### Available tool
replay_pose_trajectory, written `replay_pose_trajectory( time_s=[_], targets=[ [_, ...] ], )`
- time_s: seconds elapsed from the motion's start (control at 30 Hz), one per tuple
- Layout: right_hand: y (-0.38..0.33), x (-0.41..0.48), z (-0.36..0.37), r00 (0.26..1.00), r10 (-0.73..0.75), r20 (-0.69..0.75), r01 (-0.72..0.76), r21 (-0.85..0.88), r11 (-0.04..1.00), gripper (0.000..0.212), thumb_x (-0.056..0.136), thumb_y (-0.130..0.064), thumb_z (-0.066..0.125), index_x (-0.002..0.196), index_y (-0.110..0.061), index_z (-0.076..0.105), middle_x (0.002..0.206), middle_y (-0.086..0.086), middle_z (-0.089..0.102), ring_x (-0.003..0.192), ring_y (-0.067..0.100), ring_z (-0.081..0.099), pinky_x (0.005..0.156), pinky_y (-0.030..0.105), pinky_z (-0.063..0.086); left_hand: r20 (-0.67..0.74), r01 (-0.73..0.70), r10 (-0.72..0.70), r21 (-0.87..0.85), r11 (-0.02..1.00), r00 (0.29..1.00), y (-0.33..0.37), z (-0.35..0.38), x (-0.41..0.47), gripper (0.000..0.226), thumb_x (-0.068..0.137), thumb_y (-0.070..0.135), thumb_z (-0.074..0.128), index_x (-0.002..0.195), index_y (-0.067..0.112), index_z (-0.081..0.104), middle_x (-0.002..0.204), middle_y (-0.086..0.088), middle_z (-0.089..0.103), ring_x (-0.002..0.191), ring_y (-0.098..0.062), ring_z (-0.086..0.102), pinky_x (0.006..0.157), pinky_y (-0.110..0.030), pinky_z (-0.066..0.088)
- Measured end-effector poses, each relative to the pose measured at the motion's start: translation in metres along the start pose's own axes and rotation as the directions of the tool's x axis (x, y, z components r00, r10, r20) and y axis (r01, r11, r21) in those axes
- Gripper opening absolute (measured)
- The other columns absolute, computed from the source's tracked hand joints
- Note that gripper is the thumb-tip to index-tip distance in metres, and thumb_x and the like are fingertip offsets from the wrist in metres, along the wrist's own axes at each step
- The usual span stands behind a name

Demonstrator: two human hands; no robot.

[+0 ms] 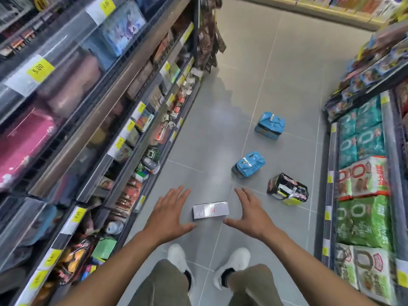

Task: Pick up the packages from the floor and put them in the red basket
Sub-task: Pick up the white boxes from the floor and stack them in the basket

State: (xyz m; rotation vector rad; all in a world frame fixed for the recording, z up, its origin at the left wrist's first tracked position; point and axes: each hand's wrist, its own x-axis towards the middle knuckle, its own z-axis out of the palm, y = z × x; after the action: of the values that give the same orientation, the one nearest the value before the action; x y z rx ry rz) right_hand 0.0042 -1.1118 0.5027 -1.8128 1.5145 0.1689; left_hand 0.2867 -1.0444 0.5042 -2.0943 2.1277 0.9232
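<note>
The white box (210, 209), lying on the floor (276, 69) between the spread, empty left hand (169, 214) and right hand (250, 214), is best clasped evenly by its short ends.

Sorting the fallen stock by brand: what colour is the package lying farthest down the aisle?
Blue, shiny wrapping with a darker band at the base: the farthest package, seen in the head view.

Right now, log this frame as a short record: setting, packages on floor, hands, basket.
setting: shop aisle, grey tile floor, shelves on both sides
packages on floor: white box, near blue pack, far blue pack, black pack
left hand: open, left of the white box, not touching
right hand: open, right of it, not touching
red basket: not in view
</note>
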Motion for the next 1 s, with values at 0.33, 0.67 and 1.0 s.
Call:
replay_pose_trajectory(
  time_s=[0.33, 0.67, 1.0],
  targets=[
    [0.086, 0.119, 0.096, 0.997, -0.053, 0.065, 0.058, -0.075, 0.996, 0.116, 0.073, -0.061, 0.079, 0.162, -0.032, 0.011, 0.171, -0.002, 0.007, 0.155, 0.025, 0.014, 0.120, 0.047, 0.034, 0.055, -0.003, 0.002, 0.013, 1.000, 0.998, -0.045, 0.145, 0.114, 0.109, 0.078, 0.069, 0.065, 0.159, 0.041, -0.002, 0.170, 0.008, -0.002, 0.157, -0.020, -0.003, 0.124, -0.048, 0.011],
    [0.208, 0.291, 0.272, 0.979, -0.045, 0.197, 0.110, -0.334, 0.936, 0.125, 0.073, -0.054, 0.084, 0.162, -0.034, 0.000, 0.171, -0.003, -0.003, 0.157, 0.029, 0.001, 0.111, 0.062, 0.040, 0.248, 0.106, -0.122, 0.076, 0.991, 0.961, -0.112, 0.366, 0.257, 0.123, 0.073, 0.067, 0.076, 0.160, 0.033, -0.005, 0.169, 0.008, -0.010, 0.156, -0.026, -0.010, 0.115, -0.068, 0.021],
    [0.251, 0.373, 0.376, 0.959, -0.056, 0.278, 0.194, -0.500, 0.844, 0.133, 0.072, -0.053, 0.087, 0.161, -0.031, -0.009, 0.172, 0.003, 0.000, 0.157, 0.035, 0.003, 0.113, 0.069, 0.030, 0.298, 0.159, -0.213, 0.195, 0.968, 0.930, -0.146, 0.503, 0.319, 0.120, 0.080, 0.054, 0.077, 0.159, 0.029, -0.010, 0.170, 0.000, -0.005, 0.155, -0.034, -0.008, 0.111, -0.071, 0.029]
  ],
)
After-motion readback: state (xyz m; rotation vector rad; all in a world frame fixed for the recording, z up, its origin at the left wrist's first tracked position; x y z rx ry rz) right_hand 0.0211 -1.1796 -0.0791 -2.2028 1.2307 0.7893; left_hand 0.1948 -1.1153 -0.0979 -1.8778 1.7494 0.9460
